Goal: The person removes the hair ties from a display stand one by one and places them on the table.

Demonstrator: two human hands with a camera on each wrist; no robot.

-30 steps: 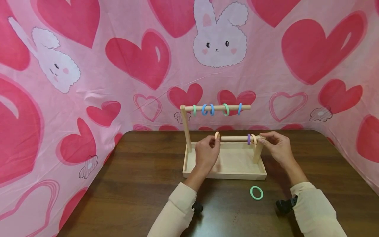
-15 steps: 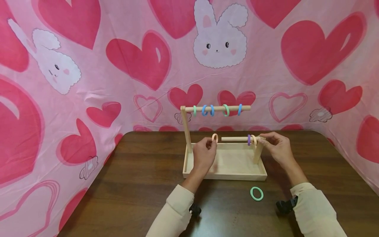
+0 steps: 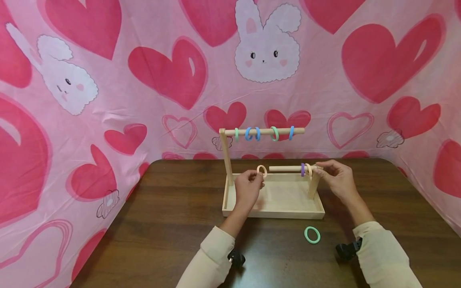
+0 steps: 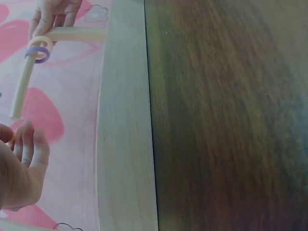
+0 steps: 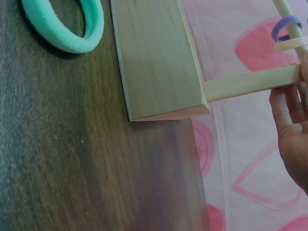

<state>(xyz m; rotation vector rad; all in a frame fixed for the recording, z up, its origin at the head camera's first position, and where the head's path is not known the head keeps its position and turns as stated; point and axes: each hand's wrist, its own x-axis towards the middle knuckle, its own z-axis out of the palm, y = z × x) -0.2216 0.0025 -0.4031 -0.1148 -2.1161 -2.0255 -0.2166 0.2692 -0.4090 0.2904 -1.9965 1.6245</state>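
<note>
My left hand (image 3: 247, 189) pinches a peach hair tie (image 3: 262, 171) between thumb and fingertips, just left of the free end of the lower wooden rod (image 3: 284, 168). On that rod, near its post, hang a purple hair tie (image 3: 303, 169) and a cream hair tie (image 3: 308, 170). My right hand (image 3: 337, 177) grips the top of the short post (image 3: 314, 185) with thumb and fingers. In the left wrist view the left hand (image 4: 21, 166) is partly cut off, and its hair tie is mostly hidden behind the fingers.
The upper rod (image 3: 266, 131) carries several green and blue hair ties. Both rods rise from a shallow wooden tray (image 3: 273, 214). A green hair tie (image 3: 312, 235) lies on the dark wooden table (image 3: 162, 224) in front of it. A pink heart-patterned cloth (image 3: 216, 92) hangs behind.
My left hand has drawn slightly left and down, away from the lower rod's end. The peach hair tie has turned from edge-on to showing its open loop. The right hand stays put.
</note>
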